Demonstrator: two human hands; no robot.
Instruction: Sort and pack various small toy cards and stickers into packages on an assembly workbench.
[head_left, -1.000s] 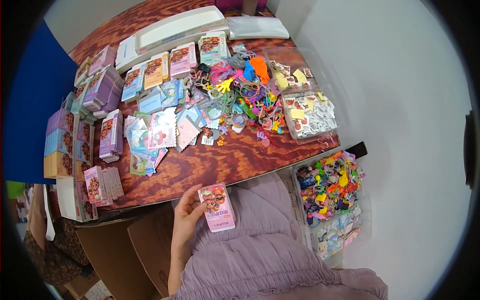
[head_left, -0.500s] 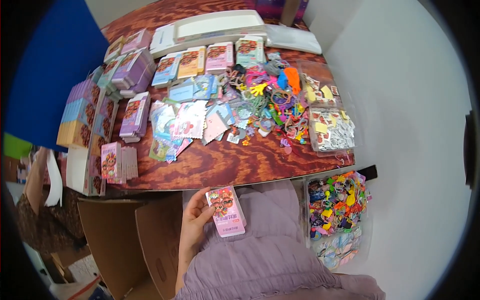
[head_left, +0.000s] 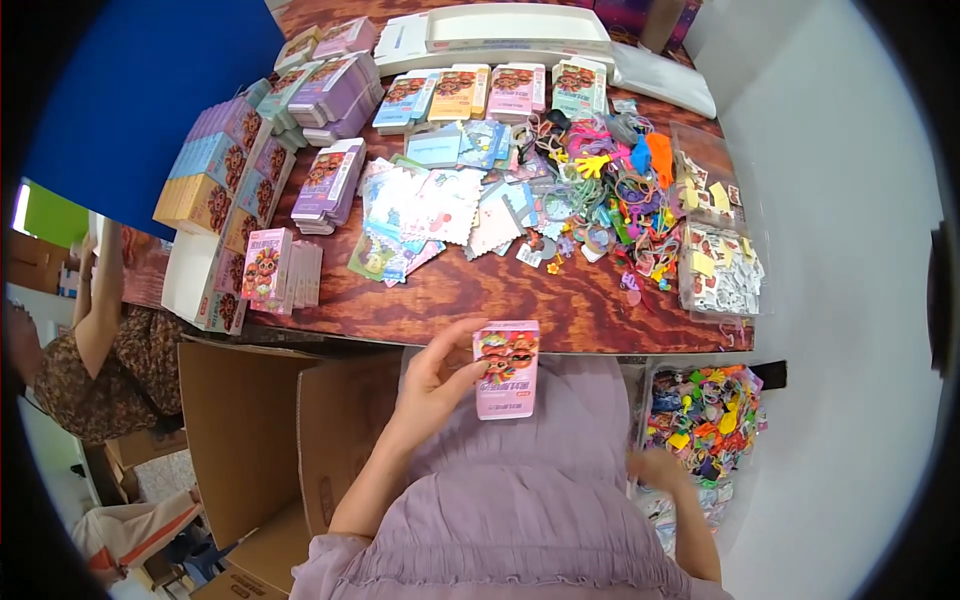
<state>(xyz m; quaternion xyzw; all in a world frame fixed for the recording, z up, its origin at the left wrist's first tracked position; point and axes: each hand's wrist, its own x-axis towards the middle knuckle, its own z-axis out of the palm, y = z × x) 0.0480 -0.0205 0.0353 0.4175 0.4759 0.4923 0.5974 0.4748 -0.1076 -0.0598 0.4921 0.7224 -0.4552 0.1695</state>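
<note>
Left hand (head_left: 432,378) grips a pink box (head_left: 508,390) by the near edge of the table (head_left: 430,320); right hand (head_left: 660,468), too blurred to tell its grip, hangs beside trinkets (head_left: 712,402).

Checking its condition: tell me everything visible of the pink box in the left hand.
The pink box is a slim rectangular carton, seemingly card, with colourful cartoon figures toward its far end and print below. Its broad face is toward the camera, above the lap. The left hand holds its left side, thumb on the front. Whether its far end is closed, I can't tell.
</note>
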